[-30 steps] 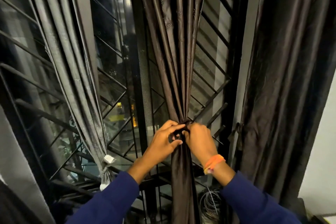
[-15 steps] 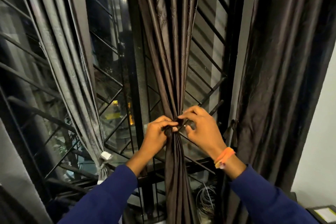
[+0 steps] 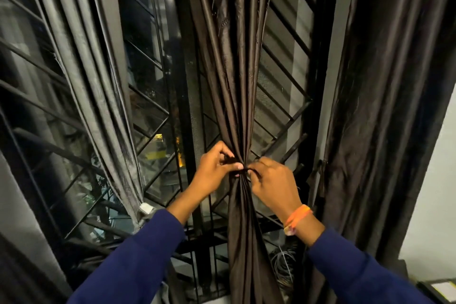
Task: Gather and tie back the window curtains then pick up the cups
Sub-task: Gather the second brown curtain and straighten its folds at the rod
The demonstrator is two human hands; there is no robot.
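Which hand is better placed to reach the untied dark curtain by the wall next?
Right. The right hand pinches the tie on the gathered brown satin curtain nearest the loose dark curtain; the left hand would have to cross over.

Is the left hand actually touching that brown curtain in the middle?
Touching. The head view shows the left hand with fingers curled round the gathered brown curtain at its cinched point.

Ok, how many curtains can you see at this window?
3: a grey curtain tied at left, the middle curtain gathered in both hands, a dark curtain at right. More may hang outside view.
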